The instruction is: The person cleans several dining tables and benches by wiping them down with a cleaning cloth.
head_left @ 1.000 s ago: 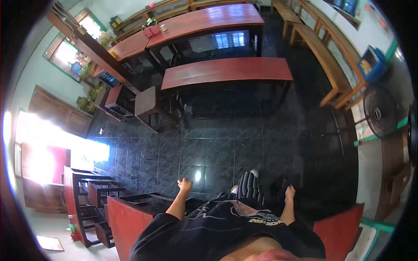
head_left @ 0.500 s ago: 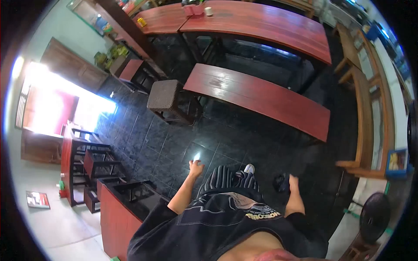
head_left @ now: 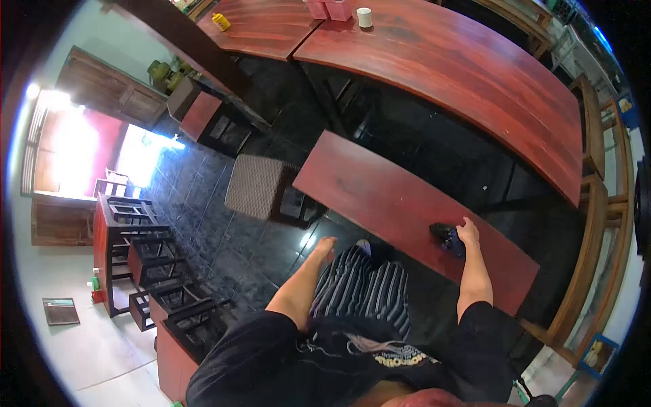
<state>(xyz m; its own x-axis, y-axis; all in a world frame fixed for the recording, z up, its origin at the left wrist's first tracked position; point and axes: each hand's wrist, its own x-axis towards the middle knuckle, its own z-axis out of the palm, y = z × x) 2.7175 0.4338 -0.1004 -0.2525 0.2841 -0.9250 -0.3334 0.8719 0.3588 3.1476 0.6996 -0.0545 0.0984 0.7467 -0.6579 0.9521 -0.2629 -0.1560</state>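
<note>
My right hand (head_left: 468, 233) reaches out over the red wooden bench (head_left: 380, 193), gripping a crumpled black bundle (head_left: 445, 237) that looks like cloth or thin plastic. The bundle hangs from the left side of the hand and overlaps the bench top in this view. Over the dark tiled floor, my left hand (head_left: 327, 246) hangs in front of my striped trousers, its fingers curled together and nothing seen in it. A woven brown stool (head_left: 256, 186) stands beyond it, by the bench's left end.
Behind the bench runs a long red table (head_left: 447, 74) with a white cup (head_left: 365, 17), a pink container (head_left: 330, 9) and a yellow bottle (head_left: 220, 22). Wooden benches (head_left: 588, 244) line the right wall. Black-framed stools (head_left: 152, 261) stand at left, and a post (head_left: 183, 47) rises behind.
I have moved forward, so the bench and table are nearer. My right hand has come from beside my body to over the bench with the black bundle. My left hand has curled in.
</note>
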